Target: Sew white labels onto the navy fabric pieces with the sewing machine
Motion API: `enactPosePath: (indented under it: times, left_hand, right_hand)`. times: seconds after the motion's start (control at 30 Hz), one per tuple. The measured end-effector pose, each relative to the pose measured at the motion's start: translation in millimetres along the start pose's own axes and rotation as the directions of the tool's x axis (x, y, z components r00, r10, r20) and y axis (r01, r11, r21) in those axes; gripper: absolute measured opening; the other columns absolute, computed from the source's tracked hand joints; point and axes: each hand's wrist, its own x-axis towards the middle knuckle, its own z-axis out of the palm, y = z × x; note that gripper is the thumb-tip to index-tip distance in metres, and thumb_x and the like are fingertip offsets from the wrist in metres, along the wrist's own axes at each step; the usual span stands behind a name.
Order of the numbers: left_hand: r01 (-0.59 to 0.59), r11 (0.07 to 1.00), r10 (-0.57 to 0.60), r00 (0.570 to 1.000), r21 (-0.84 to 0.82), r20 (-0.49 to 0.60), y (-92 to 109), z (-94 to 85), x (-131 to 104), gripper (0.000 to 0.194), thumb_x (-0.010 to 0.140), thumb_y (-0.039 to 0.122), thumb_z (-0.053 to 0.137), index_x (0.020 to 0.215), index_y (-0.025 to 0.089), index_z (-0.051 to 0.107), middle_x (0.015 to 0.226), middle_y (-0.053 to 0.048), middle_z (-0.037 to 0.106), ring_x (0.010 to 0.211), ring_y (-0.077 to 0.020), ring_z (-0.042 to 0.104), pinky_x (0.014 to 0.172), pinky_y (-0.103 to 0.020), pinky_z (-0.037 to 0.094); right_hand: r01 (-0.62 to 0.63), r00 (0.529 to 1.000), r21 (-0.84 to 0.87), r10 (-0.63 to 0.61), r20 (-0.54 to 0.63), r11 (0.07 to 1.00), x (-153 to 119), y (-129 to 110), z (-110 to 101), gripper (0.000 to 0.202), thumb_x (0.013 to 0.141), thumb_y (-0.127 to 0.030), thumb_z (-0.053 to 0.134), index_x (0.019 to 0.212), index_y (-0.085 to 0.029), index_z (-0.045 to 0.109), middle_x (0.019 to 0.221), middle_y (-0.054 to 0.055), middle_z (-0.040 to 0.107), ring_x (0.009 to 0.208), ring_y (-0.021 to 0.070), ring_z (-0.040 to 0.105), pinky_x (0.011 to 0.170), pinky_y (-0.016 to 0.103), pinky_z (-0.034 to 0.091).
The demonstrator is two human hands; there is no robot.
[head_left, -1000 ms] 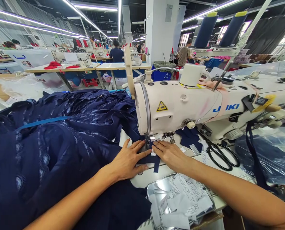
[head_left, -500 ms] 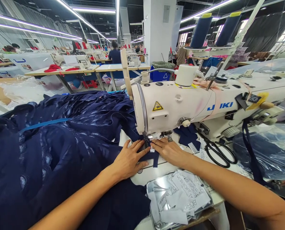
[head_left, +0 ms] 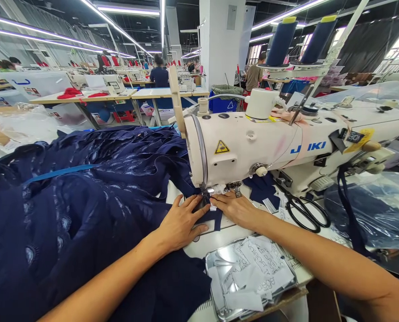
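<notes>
A white sewing machine (head_left: 253,143) stands before me, its needle area low at the left end of the head. My left hand (head_left: 181,221) lies flat with fingers spread on navy fabric (head_left: 119,201), fingertips beside the presser foot. From the other side my right hand (head_left: 235,208) reaches in, fingers stretched out and lying on the work. A small white label (head_left: 213,207) shows between the two hands' fingertips, over a narrow navy strip (head_left: 217,221). The exact spot under the needle is hidden by fingers and foot.
A metal tray (head_left: 216,308) full of loose white labels (head_left: 253,273) sits at the front. Black scissors (head_left: 305,210) lie to the right, near a clear plastic bag (head_left: 380,205) with navy cloth. Two navy thread cones (head_left: 280,42) stand above. Other people work farther back.
The view has shifted very slightly. Both hands stay at the presser foot in nearly the same pose, and the fabric shows no clear movement.
</notes>
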Motion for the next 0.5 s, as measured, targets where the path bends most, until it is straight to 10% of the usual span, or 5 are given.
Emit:
enactPosePath:
  times: [0.5]
  left_hand:
    - [0.039,0.999,-0.039,0.998,0.007,-0.039,2.3,3.1,2.1,0.048,0.082,0.044,0.045,0.122,0.017,0.047,0.128,-0.018,0.046,0.118,-0.0299,0.041,0.096,-0.054,0.029]
  right_hand:
    - [-0.051,0.997,-0.028,0.052,0.057,0.998,6.1,-1.4,-5.6,0.038,0.082,-0.003,0.037,0.116,-0.010,0.052,0.105,0.012,0.062,0.087,0.0205,0.058,0.072,0.033,0.047]
